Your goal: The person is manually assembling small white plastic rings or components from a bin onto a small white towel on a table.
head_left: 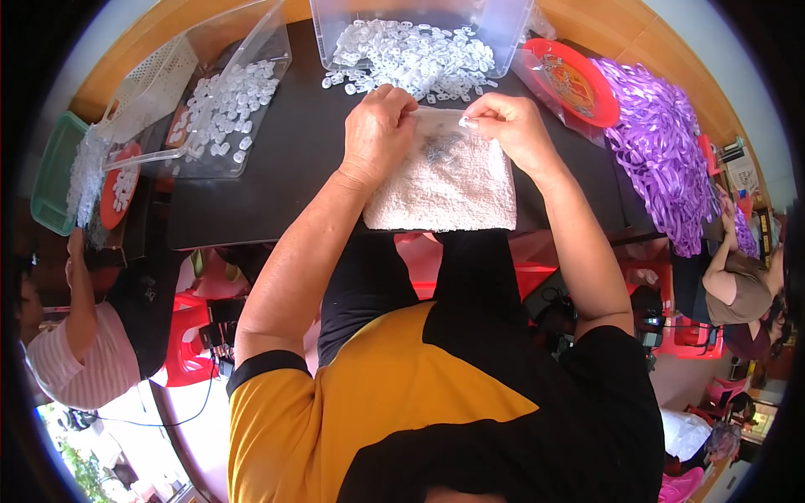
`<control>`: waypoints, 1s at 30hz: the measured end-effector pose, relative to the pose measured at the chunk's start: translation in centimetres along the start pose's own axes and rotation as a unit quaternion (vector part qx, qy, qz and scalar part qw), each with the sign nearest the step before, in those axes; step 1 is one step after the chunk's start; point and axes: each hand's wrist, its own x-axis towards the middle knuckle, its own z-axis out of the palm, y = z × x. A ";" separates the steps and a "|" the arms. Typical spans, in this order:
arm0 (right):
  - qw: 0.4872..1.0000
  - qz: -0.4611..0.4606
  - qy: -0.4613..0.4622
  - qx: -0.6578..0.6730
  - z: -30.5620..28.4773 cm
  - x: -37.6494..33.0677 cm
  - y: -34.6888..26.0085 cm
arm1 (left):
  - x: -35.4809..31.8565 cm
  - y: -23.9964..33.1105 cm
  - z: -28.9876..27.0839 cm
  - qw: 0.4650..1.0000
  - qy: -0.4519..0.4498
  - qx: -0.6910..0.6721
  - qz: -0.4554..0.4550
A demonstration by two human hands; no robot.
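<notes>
Both hands, left hand point(379, 126) and right hand point(506, 121), pinch a thin clear strip point(440, 111) over the towel point(444, 180) near the surface's far edge; it looks light, limp, best held by its ends.

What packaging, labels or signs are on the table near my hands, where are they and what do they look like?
Round red lid with a printed label: right of the hands, in clear wrap; yellow and dark artwork.
Round red-orange lid: far left, partly covered by white pieces.
No signs or screens can be made out.
</notes>
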 end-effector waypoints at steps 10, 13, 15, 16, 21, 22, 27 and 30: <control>0.987 0.050 -0.009 0.151 -0.6 -0.6 -1.4 | 0.2 1.1 -1.3 0.992 -0.008 -0.125 -0.027; 0.986 0.039 -0.015 0.163 -0.7 -0.7 -2.3 | 1.4 3.4 -2.7 0.944 -0.103 -0.269 -0.164; 0.984 0.009 0.010 0.177 -0.3 -0.6 -2.8 | 2.5 4.6 -3.7 0.914 -0.138 -0.312 -0.221; 0.984 0.006 0.008 0.177 0.0 -0.5 -2.9 | 3.0 4.8 -4.2 0.870 -0.195 -0.370 -0.262; 0.977 -0.194 0.084 0.024 1.1 0.4 -3.2 | 3.6 2.9 -3.3 0.725 -0.293 -0.536 -0.318; 0.974 -0.210 0.081 0.028 1.2 0.7 -3.4 | 3.6 2.5 -3.0 0.703 -0.294 -0.562 -0.322; 0.969 -0.240 0.048 -0.017 1.1 1.6 -3.5 | 3.0 1.4 -2.1 0.658 -0.235 -0.623 -0.352; 0.976 -0.215 0.033 -0.011 1.5 2.0 -3.6 | 2.6 0.7 -1.9 0.642 -0.194 -0.649 -0.359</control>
